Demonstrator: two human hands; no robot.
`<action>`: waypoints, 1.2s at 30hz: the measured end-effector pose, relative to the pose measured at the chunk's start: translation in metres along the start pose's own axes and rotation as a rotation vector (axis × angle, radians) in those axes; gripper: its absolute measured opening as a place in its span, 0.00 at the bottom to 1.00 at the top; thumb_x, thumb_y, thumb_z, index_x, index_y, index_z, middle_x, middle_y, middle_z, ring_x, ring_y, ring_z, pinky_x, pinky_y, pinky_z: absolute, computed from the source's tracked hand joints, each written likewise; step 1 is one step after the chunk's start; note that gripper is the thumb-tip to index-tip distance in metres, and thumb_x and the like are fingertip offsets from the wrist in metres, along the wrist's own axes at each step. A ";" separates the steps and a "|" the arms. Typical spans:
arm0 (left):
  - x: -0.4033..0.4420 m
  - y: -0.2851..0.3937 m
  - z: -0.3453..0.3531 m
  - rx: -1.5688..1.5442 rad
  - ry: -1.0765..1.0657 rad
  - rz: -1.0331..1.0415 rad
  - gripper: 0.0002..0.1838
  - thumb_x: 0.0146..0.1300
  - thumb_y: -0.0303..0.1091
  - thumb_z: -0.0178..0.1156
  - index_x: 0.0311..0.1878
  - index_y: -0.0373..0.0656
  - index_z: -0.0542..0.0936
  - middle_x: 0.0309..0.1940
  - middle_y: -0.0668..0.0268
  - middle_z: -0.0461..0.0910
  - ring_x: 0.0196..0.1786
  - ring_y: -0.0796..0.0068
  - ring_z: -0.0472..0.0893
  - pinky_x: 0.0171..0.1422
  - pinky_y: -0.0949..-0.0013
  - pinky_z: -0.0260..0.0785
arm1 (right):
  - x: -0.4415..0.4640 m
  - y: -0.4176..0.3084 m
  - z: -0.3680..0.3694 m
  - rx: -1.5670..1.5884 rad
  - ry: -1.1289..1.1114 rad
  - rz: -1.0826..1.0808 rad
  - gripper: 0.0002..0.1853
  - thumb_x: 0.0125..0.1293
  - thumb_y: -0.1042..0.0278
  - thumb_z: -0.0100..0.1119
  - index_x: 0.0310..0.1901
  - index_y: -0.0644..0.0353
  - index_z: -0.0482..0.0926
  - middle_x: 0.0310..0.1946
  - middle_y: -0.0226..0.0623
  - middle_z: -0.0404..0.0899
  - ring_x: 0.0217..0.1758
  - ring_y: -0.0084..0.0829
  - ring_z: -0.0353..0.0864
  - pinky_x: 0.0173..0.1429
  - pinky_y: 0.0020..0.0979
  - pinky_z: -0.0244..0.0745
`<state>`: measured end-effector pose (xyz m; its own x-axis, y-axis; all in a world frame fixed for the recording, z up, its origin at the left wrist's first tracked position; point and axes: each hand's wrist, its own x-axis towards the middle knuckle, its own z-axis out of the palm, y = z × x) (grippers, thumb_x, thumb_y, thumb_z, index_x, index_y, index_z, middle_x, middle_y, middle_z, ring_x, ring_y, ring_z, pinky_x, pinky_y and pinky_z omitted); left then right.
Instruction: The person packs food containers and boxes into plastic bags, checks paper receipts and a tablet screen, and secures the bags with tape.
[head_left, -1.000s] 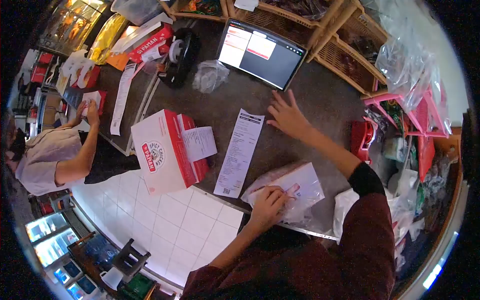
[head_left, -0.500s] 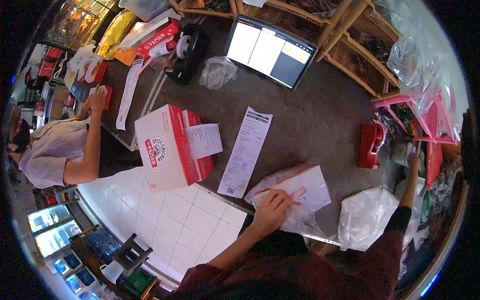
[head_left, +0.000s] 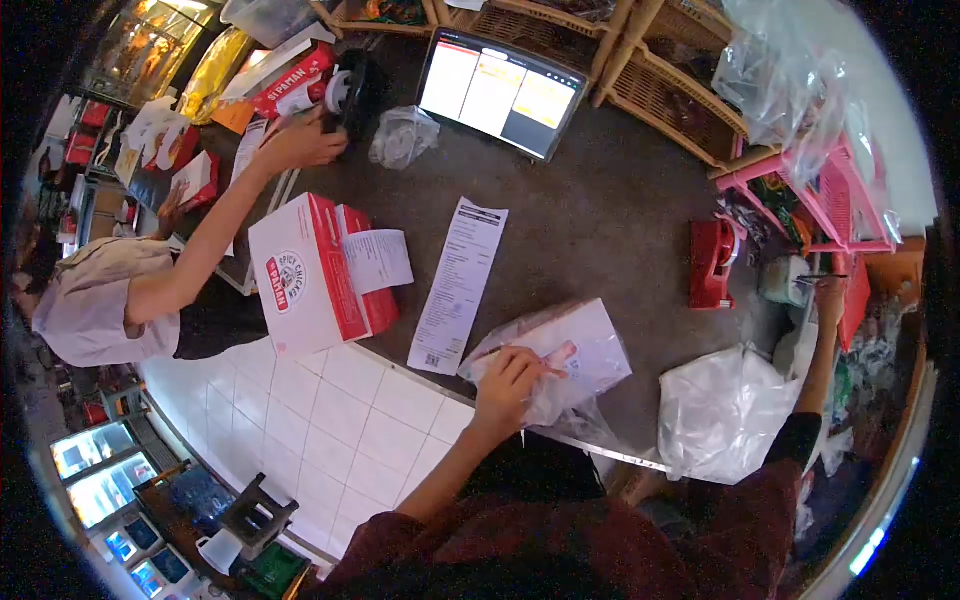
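Observation:
My left hand point(head_left: 503, 392) holds the gathered plastic of a clear bag around a white box point(head_left: 590, 345) near the counter's front edge. Far to the right, my right hand point(head_left: 829, 300) has its fingers closed on a thin dark item point(head_left: 815, 279) beside a pale container point(head_left: 783, 280); what the item is cannot be made out. A long printed receipt point(head_left: 458, 285) lies left of the bagged box. Further left stands a large red and white box point(head_left: 297, 275), with a smaller receipt point(head_left: 378, 261) on its red side.
A lit tablet point(head_left: 503, 92) stands at the back, near wicker baskets point(head_left: 675, 100). A red tape dispenser point(head_left: 711, 265) and white plastic bags point(head_left: 725, 412) are on the right. Another person point(head_left: 130, 295) at the left reaches toward a black device point(head_left: 362, 95).
My right hand has moved from near the tablet to the container at the far right. My left hand stays on the bag. The other person's arm has stretched toward the black device.

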<state>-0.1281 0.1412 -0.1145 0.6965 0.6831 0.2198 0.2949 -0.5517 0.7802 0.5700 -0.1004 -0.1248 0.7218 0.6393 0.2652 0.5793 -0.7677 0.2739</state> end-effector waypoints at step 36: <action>0.000 0.004 -0.007 -0.275 0.205 0.083 0.17 0.43 0.23 0.58 0.41 0.44 0.78 0.37 0.63 0.73 0.45 0.63 0.73 0.49 0.66 0.67 | -0.239 -0.443 -0.265 1.649 -0.852 -0.232 0.04 0.56 0.81 0.58 0.33 0.67 0.76 0.32 0.32 0.78 0.35 0.23 0.77 0.39 0.26 0.74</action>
<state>-0.1322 0.1424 -0.1076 0.5569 0.7386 0.3800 0.0363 -0.4787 0.8772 0.0405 0.0987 -0.0645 0.2549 0.9320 -0.2579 0.0413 -0.2769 -0.9600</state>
